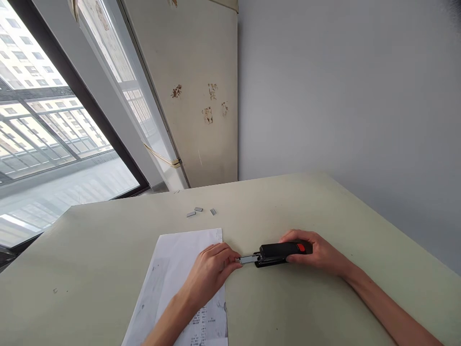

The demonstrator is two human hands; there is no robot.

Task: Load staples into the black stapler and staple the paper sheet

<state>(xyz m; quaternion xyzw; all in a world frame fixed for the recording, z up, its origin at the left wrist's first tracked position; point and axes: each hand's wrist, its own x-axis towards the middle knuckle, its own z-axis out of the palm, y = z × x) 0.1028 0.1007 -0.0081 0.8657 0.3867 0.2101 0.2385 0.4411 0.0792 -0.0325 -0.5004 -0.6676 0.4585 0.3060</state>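
Note:
A black stapler (279, 251) with a red patch near its rear lies along the table. My right hand (309, 250) is closed around its rear end. Out of its front sticks a metal staple tray (248, 259), pulled partway from the body. My left hand (218, 264) pinches the tray's outer end between thumb and fingertips. Under my left wrist and forearm are printed paper sheets (176, 250), partly covered by the arm. Whether staples sit in the tray, I cannot tell.
Beyond the paper, several short grey staple strips (199, 209) lie on the pale green table (288, 206). A tall cream cabinet-like panel (205, 149) with peeled brown spots stands behind the table, next to a grey wall (342, 96). A window (43, 105) is at the left.

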